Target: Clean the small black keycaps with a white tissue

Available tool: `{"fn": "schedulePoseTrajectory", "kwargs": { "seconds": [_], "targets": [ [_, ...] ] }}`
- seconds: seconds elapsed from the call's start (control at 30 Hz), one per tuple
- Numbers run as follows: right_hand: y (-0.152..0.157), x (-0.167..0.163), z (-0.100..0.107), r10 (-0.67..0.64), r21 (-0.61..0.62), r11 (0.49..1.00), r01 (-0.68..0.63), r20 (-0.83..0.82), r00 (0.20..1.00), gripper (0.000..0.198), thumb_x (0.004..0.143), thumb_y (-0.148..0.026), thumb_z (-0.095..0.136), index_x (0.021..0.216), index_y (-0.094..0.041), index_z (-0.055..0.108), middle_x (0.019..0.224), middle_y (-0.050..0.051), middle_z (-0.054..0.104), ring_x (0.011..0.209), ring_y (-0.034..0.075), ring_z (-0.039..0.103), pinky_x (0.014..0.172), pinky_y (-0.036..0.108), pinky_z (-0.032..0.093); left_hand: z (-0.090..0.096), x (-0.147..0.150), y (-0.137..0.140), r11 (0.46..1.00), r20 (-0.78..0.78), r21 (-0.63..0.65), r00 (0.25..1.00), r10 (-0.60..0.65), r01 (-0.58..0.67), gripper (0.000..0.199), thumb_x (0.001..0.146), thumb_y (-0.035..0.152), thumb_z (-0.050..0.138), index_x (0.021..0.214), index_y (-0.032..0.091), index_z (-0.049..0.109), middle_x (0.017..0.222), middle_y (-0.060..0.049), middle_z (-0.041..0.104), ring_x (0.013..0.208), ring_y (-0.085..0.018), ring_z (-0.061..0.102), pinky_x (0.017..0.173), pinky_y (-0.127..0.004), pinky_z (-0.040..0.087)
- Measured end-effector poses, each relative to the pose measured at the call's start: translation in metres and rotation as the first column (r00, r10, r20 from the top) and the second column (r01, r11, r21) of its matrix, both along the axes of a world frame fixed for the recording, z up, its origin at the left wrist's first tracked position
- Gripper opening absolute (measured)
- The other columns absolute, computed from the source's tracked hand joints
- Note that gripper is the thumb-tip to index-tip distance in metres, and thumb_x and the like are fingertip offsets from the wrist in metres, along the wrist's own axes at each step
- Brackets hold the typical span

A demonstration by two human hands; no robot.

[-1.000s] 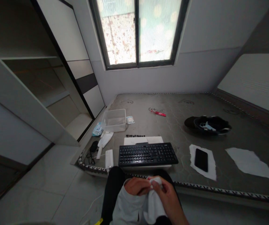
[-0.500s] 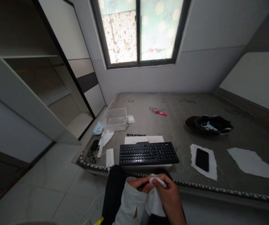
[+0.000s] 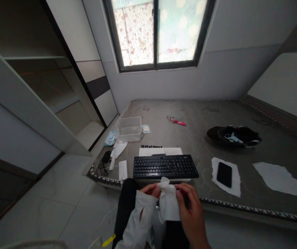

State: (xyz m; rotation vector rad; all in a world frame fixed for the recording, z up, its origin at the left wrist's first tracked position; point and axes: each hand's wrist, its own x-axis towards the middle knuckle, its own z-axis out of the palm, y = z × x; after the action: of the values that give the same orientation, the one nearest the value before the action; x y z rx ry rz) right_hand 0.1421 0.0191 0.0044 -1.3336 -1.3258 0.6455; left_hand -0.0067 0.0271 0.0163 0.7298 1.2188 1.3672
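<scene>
A crumpled white tissue (image 3: 168, 202) hangs between my two hands, just over my lap. My left hand (image 3: 152, 189), its wrist in a pale sleeve, pinches the tissue's left side near the top. On the other side, my right hand (image 3: 191, 205) grips the upper right edge between thumb and fingers. Right beyond them lies a black keyboard (image 3: 165, 166), resting on white paper (image 3: 174, 151) at the near edge of the mattress. A row of small black keycaps (image 3: 151, 146) sits behind the paper.
Left of the keyboard are a white power strip (image 3: 123, 170), a black mouse (image 3: 106, 156) and a clear plastic box (image 3: 129, 129). To the right, a phone (image 3: 224, 174) lies on tissue, near another flat tissue (image 3: 281, 180) and a black cap (image 3: 233, 136). A red packet (image 3: 177, 121) lies farther back.
My hands have moved apart and slightly forward. The tissue, bunched between my fingers before, now stands opened out more between them. The view has shifted a little.
</scene>
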Motion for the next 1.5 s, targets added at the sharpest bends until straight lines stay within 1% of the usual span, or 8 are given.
{"fn": "schedulePoseTrajectory", "kwargs": {
  "seconds": [0.3, 0.47, 0.57, 0.73, 0.93, 1.17, 1.37, 1.5],
  "targets": [
    [-0.007, 0.009, 0.013, 0.213, 0.098, 0.966, -0.239, 0.221, 0.952, 0.028, 0.098, -0.022, 0.051, 0.106, -0.034, 0.075, 0.113, 0.002, 0.067, 0.105, 0.018, 0.064, 0.09, 0.027, 0.051, -0.015, 0.0, 0.004, 0.997, 0.131, -0.03, 0.988, 0.078, -0.075, 0.032, 0.067, 0.041, 0.087, 0.087, 0.017, 0.08, 0.084, -0.007, 0.082, 0.073, -0.015, 0.073, 0.066, -0.02, 0.056],
    [-0.008, 0.001, 0.017, 0.067, 0.06, 0.995, -0.077, 0.164, 0.984, 0.021, 0.099, -0.028, 0.051, 0.102, -0.029, 0.072, 0.102, 0.001, 0.071, 0.097, 0.017, 0.068, 0.086, 0.025, 0.052, -0.013, 0.001, 0.011, 0.988, 0.148, -0.046, 0.978, 0.15, -0.144, 0.043, 0.051, 0.051, 0.092, 0.075, 0.017, 0.079, 0.071, -0.004, 0.078, 0.061, -0.013, 0.067, 0.063, -0.021, 0.056],
    [-0.007, -0.005, 0.014, 0.034, -0.03, 0.999, -0.031, 0.124, 0.992, 0.019, 0.096, -0.038, 0.056, 0.099, -0.026, 0.071, 0.099, 0.002, 0.073, 0.091, 0.019, 0.07, 0.082, 0.027, 0.054, -0.012, 0.0, 0.009, 0.993, 0.101, -0.009, 0.988, 0.12, -0.12, 0.037, 0.061, 0.047, 0.089, 0.081, 0.017, 0.079, 0.067, -0.001, 0.074, 0.058, -0.011, 0.063, 0.064, -0.022, 0.055],
    [-0.008, -0.014, 0.01, 0.088, -0.177, 0.979, -0.099, -0.067, 0.994, 0.028, 0.087, -0.046, 0.069, 0.104, -0.024, 0.071, 0.093, 0.003, 0.076, 0.082, 0.019, 0.072, 0.076, 0.026, 0.057, -0.012, 0.001, 0.002, 0.997, 0.07, 0.003, 0.994, 0.083, -0.083, 0.028, 0.072, 0.039, 0.084, 0.088, 0.018, 0.077, 0.087, -0.006, 0.079, 0.077, -0.016, 0.071, 0.072, -0.024, 0.056],
    [-0.011, -0.017, 0.016, 0.213, -0.108, 0.969, -0.222, -0.083, 0.973, 0.023, 0.091, -0.044, 0.065, 0.095, -0.023, 0.074, 0.094, 0.005, 0.075, 0.088, 0.019, 0.071, 0.079, 0.025, 0.055, -0.009, 0.005, 0.002, 0.988, 0.036, 0.004, 0.987, 0.157, -0.157, 0.032, 0.067, 0.039, 0.087, 0.087, 0.016, 0.077, 0.084, -0.006, 0.078, 0.076, -0.018, 0.071, 0.071, -0.025, 0.056],
    [-0.006, -0.005, 0.003, 0.028, -0.12, 0.993, -0.022, 0.05, 0.998, 0.029, 0.093, -0.049, 0.06, 0.104, -0.025, 0.072, 0.099, 0.005, 0.073, 0.089, 0.021, 0.069, 0.079, 0.029, 0.054, -0.01, 0.001, 0.003, 0.995, 0.02, -0.009, 0.995, 0.101, -0.1, 0.033, 0.068, 0.044, 0.085, 0.086, 0.018, 0.077, 0.088, -0.007, 0.08, 0.077, -0.018, 0.072, 0.072, -0.026, 0.057],
    [-0.007, -0.006, 0.016, 0.072, 0.001, 0.997, -0.073, 0.141, 0.987, 0.019, 0.091, -0.042, 0.065, 0.085, -0.026, 0.074, 0.094, 0.003, 0.073, 0.089, 0.02, 0.07, 0.084, 0.029, 0.054, -0.006, 0.005, 0.003, 0.991, 0.034, 0.015, 0.99, 0.134, -0.134, 0.03, 0.063, 0.042, 0.088, 0.079, 0.019, 0.078, 0.08, -0.005, 0.08, 0.073, -0.017, 0.072, 0.071, -0.025, 0.057],
    [-0.01, -0.011, 0.026, 0.246, -0.007, 0.969, -0.247, 0.088, 0.965, 0.02, 0.094, -0.04, 0.062, 0.088, -0.026, 0.075, 0.104, 0.006, 0.075, 0.1, 0.023, 0.07, 0.091, 0.031, 0.054, -0.007, 0.008, -0.001, 0.993, 0.063, 0.05, 0.992, 0.107, -0.111, 0.023, 0.072, 0.036, 0.084, 0.087, 0.02, 0.078, 0.087, -0.005, 0.08, 0.079, -0.018, 0.073, 0.076, -0.026, 0.057]
  ]
}}
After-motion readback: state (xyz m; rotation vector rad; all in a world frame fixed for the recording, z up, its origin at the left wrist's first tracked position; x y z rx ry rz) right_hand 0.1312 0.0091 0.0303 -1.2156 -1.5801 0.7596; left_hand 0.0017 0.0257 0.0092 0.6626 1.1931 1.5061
